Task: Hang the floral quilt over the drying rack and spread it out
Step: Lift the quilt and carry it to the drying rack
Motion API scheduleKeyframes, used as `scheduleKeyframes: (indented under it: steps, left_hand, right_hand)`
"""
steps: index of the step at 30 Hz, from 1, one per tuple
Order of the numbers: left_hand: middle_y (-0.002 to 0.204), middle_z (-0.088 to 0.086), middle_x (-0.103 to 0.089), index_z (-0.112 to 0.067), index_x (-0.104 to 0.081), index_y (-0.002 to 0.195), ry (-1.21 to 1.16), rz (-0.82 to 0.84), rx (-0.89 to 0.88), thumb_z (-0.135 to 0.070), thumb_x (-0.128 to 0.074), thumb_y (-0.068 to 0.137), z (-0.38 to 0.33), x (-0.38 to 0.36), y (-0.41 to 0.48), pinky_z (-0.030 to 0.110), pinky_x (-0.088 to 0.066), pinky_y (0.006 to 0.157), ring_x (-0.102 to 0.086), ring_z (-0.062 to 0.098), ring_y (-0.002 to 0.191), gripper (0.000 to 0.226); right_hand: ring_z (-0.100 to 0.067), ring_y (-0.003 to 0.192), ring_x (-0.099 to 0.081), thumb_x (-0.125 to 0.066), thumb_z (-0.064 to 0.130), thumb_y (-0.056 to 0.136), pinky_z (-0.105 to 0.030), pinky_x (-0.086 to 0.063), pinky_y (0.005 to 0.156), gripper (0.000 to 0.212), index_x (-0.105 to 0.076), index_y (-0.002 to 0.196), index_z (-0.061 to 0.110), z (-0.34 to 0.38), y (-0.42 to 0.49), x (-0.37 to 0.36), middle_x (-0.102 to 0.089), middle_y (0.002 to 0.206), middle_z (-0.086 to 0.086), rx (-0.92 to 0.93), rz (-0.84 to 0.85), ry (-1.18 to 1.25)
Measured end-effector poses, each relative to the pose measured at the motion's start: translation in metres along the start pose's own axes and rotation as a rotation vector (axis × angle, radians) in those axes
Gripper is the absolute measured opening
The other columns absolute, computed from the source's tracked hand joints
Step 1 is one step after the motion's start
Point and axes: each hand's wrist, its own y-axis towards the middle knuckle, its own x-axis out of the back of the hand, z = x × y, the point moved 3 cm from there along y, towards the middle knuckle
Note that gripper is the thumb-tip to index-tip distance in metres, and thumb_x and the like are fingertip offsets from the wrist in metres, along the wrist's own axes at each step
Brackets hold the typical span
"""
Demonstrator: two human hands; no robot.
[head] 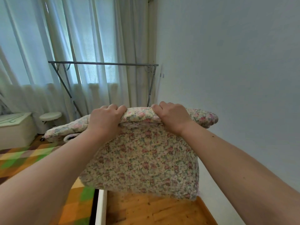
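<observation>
I held the folded floral quilt point(142, 153) raised, my left hand point(103, 119) and right hand point(172, 117) both clamped on its top fold. The bare drying rack point(103, 63) stood well ahead. Best practice, I judged: carry level, then drape the fold across the bar.

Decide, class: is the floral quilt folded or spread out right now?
Folded. The floral quilt hangs in bunched layers from the left hand and right hand, not yet over the drying rack.
</observation>
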Motion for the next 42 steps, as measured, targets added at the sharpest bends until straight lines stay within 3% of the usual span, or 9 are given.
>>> scheduleKeyframes:
  steps: [10,17,25,34,42]
  left_hand:
    - [0.096,0.003,-0.062,-0.025,-0.051,0.117,0.019,0.016,0.07,-0.018,-0.059,0.07,-0.05,-0.061,0.103,0.028,-0.028,0.052,-0.059,0.028,0.085,0.048]
    - [0.101,0.003,-0.061,-0.025,-0.048,0.117,0.014,0.051,0.138,-0.022,-0.059,0.073,-0.044,-0.117,0.158,0.029,-0.033,0.056,-0.059,0.028,0.089,0.046]
    - [0.102,0.002,-0.062,-0.027,-0.047,0.117,0.052,0.055,0.133,-0.024,-0.055,0.077,0.007,-0.196,0.225,0.029,-0.031,0.055,-0.059,0.026,0.088,0.041]
    - [0.1,0.002,-0.062,-0.027,-0.049,0.117,0.045,0.055,0.152,-0.026,-0.055,0.075,0.111,-0.302,0.314,0.029,-0.033,0.056,-0.059,0.027,0.086,0.042]
    - [0.102,0.003,-0.061,-0.026,-0.049,0.116,0.026,0.081,0.169,-0.029,-0.06,0.074,0.152,-0.363,0.385,0.029,-0.034,0.057,-0.058,0.026,0.09,0.043]
  right_hand:
    - [-0.029,0.067,-0.054,-0.051,-0.004,0.073,-0.031,-0.028,0.048,0.047,-0.043,0.117,0.009,-0.099,0.04,-0.088,-0.055,0.091,-0.012,0.052,0.003,0.044]
    - [-0.032,0.071,-0.056,-0.05,-0.007,0.074,-0.033,-0.028,0.05,0.046,-0.045,0.118,0.006,-0.127,0.095,-0.147,-0.057,0.093,-0.016,0.103,-0.034,0.064]
    - [-0.031,0.074,-0.057,-0.053,-0.005,0.073,-0.032,-0.03,0.051,0.049,-0.042,0.119,0.008,-0.127,0.182,-0.229,-0.056,0.092,-0.015,0.099,-0.016,0.108]
    - [-0.029,0.073,-0.057,-0.054,-0.003,0.072,-0.031,-0.031,0.05,0.049,-0.042,0.118,0.01,-0.108,0.329,-0.323,-0.057,0.092,-0.012,0.104,-0.031,0.085]
    - [-0.029,0.069,-0.055,-0.054,-0.003,0.071,-0.031,-0.029,0.048,0.049,-0.043,0.117,0.008,-0.121,0.411,-0.386,-0.056,0.088,-0.012,0.108,-0.033,0.094]
